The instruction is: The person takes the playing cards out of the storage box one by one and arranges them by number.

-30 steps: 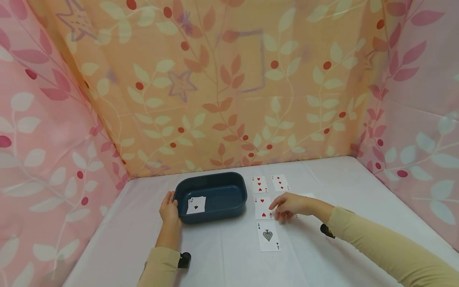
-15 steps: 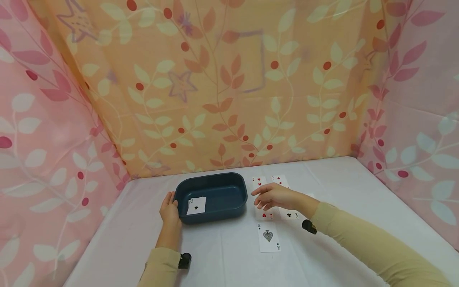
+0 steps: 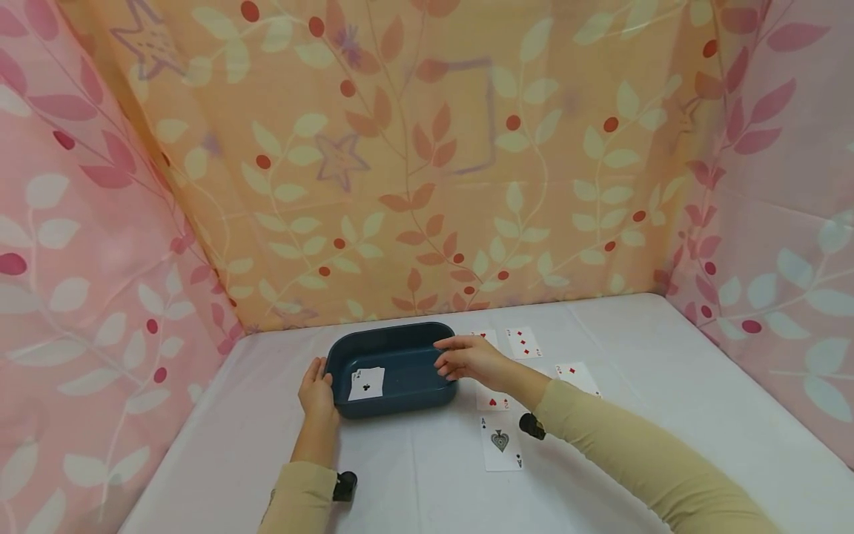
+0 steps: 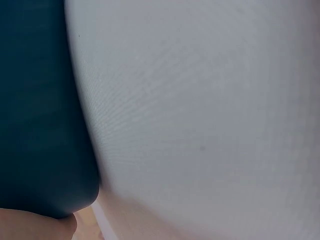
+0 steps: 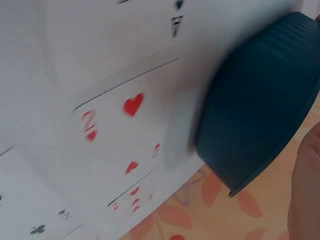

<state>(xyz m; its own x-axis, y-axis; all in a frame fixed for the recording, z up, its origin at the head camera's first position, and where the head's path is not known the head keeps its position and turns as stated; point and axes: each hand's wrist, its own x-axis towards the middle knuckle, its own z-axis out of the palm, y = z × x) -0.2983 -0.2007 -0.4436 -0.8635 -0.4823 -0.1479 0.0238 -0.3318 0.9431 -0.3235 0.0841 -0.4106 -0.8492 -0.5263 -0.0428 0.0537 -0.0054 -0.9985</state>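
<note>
A dark blue rectangular bin point(image 3: 394, 404) stands on the white cloth. Inside, at its left end, lies a small stack of playing cards point(image 3: 366, 384) with a club on top. My left hand point(image 3: 316, 391) rests against the bin's left end, fingers along the outer wall. At the right end, my right hand point(image 3: 477, 361) reaches over the rim with fingers loosely extended and nothing in them. Under that hand and wrist lie the two of hearts point(image 5: 132, 117) and the three of hearts point(image 5: 134, 195). Nearer me is the ace of spades point(image 3: 501, 443).
Right of the bin lie more cards: a three of diamonds point(image 3: 524, 343) at the back and a two of diamonds point(image 3: 575, 377) beyond my right forearm. A two of clubs point(image 5: 35, 215) shows in the right wrist view. Patterned fabric walls point(image 3: 414, 170) enclose the table.
My right hand has moved left from over the cards to the bin's right rim, uncovering the two of diamonds. The left hand and the bin have stayed in place.
</note>
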